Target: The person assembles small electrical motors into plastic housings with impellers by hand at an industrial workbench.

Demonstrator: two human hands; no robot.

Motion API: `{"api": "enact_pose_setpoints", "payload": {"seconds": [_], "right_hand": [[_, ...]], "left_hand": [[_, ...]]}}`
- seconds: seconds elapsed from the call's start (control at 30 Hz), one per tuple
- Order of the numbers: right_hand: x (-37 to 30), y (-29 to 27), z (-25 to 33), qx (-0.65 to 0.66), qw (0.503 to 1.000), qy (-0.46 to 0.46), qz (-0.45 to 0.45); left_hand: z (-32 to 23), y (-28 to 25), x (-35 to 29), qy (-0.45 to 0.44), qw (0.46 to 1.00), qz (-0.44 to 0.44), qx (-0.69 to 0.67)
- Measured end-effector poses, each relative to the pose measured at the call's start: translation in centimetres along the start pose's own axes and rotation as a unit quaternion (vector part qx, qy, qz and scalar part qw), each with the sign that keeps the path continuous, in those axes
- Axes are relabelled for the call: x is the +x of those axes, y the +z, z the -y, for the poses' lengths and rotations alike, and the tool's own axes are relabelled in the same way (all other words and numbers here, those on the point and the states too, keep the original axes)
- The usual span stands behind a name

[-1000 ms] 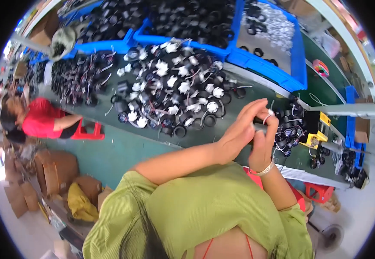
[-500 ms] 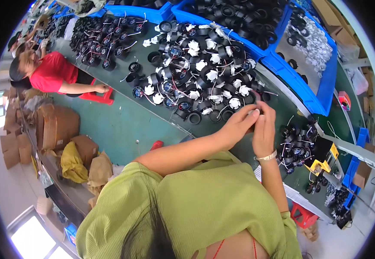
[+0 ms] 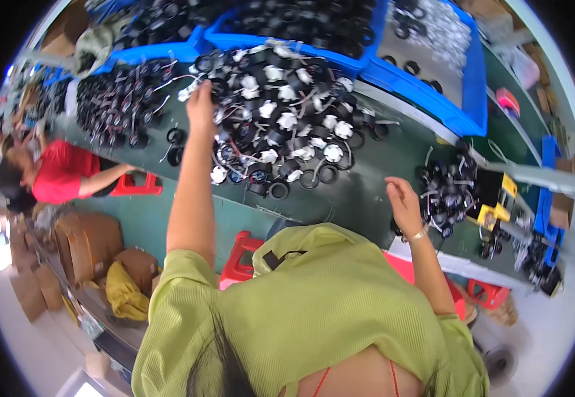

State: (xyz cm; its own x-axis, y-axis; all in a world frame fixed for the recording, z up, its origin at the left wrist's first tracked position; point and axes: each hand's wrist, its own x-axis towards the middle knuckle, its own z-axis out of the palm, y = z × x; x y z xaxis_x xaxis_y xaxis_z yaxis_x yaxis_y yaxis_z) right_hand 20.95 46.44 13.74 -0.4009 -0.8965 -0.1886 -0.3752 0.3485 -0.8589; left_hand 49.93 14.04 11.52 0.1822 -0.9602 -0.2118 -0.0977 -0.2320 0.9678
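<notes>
My left hand (image 3: pixel 201 106) reaches to the left edge of a large pile of black round housings (image 3: pixel 254 132), many with white fan-shaped pieces and thin wires. Its fingertips are beside a white piece with wires (image 3: pixel 185 94). They are blurred, so whether they grip anything does not show. Over the bench to the right of the pile, my right hand (image 3: pixel 406 208) is open, fingers apart, with no part visible in it. A dark round part (image 3: pixel 396 227) shows at its lower left. Farther right lies a smaller heap of black wired parts (image 3: pixel 447 192).
Blue bins (image 3: pixel 476 106) with black rings and clear pieces line the bench's far side. More black housings (image 3: pixel 119 106) lie at the left. A yellow and black device (image 3: pixel 495 205) stands at the right. A person in a red shirt (image 3: pixel 66 172) sits at the left, near a red stool (image 3: pixel 136 184).
My hands were together near the pile's right edge and have come apart. The left has swung far left to the pile's edge; the right has dropped lower. The whole view has shifted.
</notes>
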Motion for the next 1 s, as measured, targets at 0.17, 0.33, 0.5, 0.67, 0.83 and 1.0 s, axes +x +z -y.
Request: {"api": "enact_pose_setpoints", "payload": {"seconds": [0.17,0.33,0.5,0.67,0.83,1.0], "right_hand": [[-3.0,-0.7,-4.8,-0.028,0.999,0.030,-0.023],[-6.5,-4.0,-9.5,-0.193,0.966,0.037,-0.168],[-6.9,-4.6,-10.0,-0.301,0.951,0.048,-0.056],[-7.0,-3.2,-11.9,-0.449,0.890,0.065,0.045],[-5.7,-4.1,-9.0,-0.367,0.929,0.051,-0.020],[-2.4,-6.7,-6.8,0.056,0.981,0.130,-0.130]], "left_hand": [[3.5,-1.2,6.7,0.027,0.978,0.107,0.178],[3.4,-1.1,9.0,0.014,0.954,0.137,0.265],[0.4,0.8,8.5,0.225,0.916,0.035,0.330],[-6.3,10.9,-3.0,0.475,0.817,0.001,0.327],[-6.1,21.4,-8.4,0.424,0.844,0.250,0.213],[-4.4,32.1,-10.0,0.429,0.792,0.358,0.245]]}}
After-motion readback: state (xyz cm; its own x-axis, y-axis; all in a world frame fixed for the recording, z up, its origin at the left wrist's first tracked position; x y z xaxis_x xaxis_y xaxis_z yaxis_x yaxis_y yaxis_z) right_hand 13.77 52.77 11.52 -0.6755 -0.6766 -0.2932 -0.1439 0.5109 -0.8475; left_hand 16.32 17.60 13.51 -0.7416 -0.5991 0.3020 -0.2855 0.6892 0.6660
